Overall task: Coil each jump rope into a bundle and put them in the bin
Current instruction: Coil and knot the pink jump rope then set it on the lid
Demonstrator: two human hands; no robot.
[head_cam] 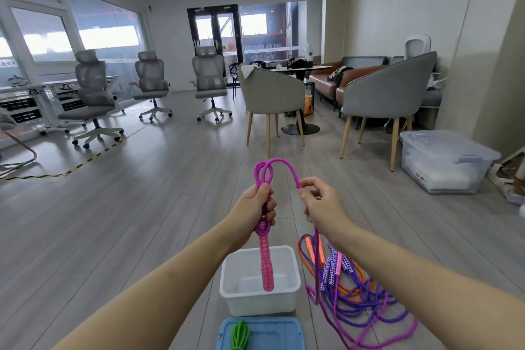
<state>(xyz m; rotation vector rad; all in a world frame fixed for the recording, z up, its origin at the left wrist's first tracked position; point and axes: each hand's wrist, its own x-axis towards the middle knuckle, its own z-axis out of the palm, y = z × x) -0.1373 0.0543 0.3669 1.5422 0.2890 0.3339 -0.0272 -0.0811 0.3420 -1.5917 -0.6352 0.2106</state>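
Magenta jump rope (277,169) held up at chest height over the grey plank floor (147,193), looped twice above the left hand (260,204) and arching across to the right hand (319,202). Left hand wrapped in a fist round the gathered strands, fingers curled tight, small loops standing up out of the top of the grip. Pink patterned handle (267,267) hanging straight down from that fist, its lower end dangling inside the white bin (294,278), whether touching the bottom or not impossible to tell. Right hand pinching the rope between thumb and forefinger, other fingers loosely bent, the free length dropping from under the palm down to the floor. Loose tail of the same rope trailing into a tangled heap (360,295) of purple and orange ropes just right of the bin, with patterned handles lying across the top of the heap. White bin sitting on the floor directly below the hands, holding nothing but the hanging handle. Blue lid (272,332) lying flat just in front of the bin, nearest the camera, with a coiled green rope (240,335) resting on it. Clear storage box (443,162) with its lid on, well apart at the right, beside a grey armchair (389,94).
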